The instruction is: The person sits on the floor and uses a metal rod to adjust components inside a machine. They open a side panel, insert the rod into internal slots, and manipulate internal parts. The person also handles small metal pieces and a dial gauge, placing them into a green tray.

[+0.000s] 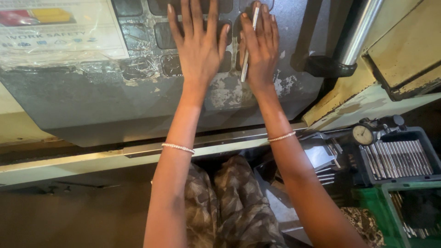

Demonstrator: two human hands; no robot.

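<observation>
Left hand [198, 43]: laid flat on the grey machine panel [138, 101], fingers spread wide, holding nothing. Fingertips rest over the dark square keys [165, 34] under a wrinkled plastic film.

Right hand [262, 48]: also pressed to the panel, just beside the left hand, fingers close together. A thin steel rod [248, 46] lies along the inner edge of the fingers, pinned between thumb and forefinger as far as the view allows. The rod runs from above the fingertips down to the heel of the hand.

Both wrists carry 1 bead bracelet [178, 147] each.

Well below and outward of the right fingers: a dial gauge [364, 134], next to it a grey tray [399, 158] filled with similar steel rods, and a green crate [367, 200] below it.

Beyond the left fingers, a printed sheet [59, 27] under film.
</observation>
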